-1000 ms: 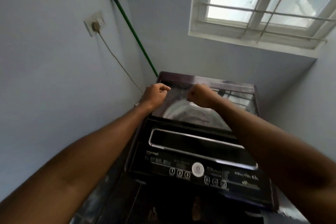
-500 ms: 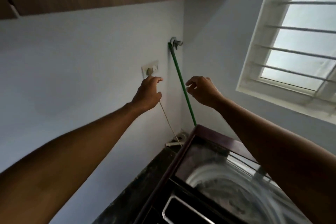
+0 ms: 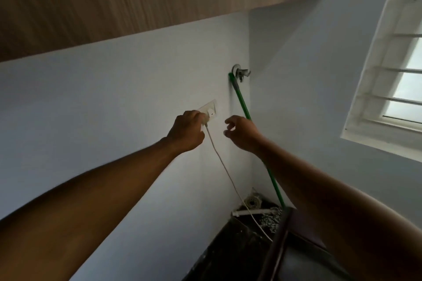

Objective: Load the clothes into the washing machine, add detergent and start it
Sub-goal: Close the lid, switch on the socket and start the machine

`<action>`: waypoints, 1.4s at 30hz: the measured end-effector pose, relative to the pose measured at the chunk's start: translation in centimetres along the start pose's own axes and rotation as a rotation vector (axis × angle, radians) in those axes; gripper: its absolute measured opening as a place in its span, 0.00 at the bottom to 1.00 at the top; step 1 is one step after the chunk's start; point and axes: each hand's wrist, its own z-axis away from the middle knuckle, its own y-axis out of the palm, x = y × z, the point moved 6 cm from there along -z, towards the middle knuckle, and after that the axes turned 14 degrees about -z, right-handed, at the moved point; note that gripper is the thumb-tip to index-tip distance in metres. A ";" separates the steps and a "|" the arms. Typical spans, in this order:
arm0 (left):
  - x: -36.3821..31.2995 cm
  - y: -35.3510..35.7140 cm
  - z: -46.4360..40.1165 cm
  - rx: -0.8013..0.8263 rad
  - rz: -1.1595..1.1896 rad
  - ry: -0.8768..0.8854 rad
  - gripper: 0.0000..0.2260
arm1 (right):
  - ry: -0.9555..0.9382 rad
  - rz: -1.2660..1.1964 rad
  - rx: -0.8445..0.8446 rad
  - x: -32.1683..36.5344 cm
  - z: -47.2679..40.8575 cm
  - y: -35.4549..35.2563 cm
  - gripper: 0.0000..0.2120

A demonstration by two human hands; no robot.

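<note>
1. Since a moment ago, the left hand [image 3: 188, 131] has reached the wall socket [image 3: 209, 110], its grip now curled round the plug [image 3: 204, 119] there.
2. Just to its right, the right hand [image 3: 242, 132] hovers, fingers loosely curled, holding nothing.
3. From the plug, a pale cord [image 3: 225, 172] runs down toward the washing machine [image 3: 294, 255] at near right.
4. A green hose [image 3: 255, 137] hangs from the tap [image 3: 239, 72] in the far corner.

no readable text, labels, numbers
</note>
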 end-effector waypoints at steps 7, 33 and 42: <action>3.1 5.3 -5.3 0.155 -0.201 0.119 0.28 | 0.116 -0.161 -0.018 -5.7 -6.9 4.9 0.23; 5.1 13.0 -15.0 0.042 -0.502 0.246 0.33 | 0.264 -0.437 -0.010 -10.3 -18.8 15.3 0.49; 4.3 11.4 -14.6 0.080 -0.191 0.069 0.27 | 0.229 -0.114 0.031 -10.1 -18.3 11.1 0.35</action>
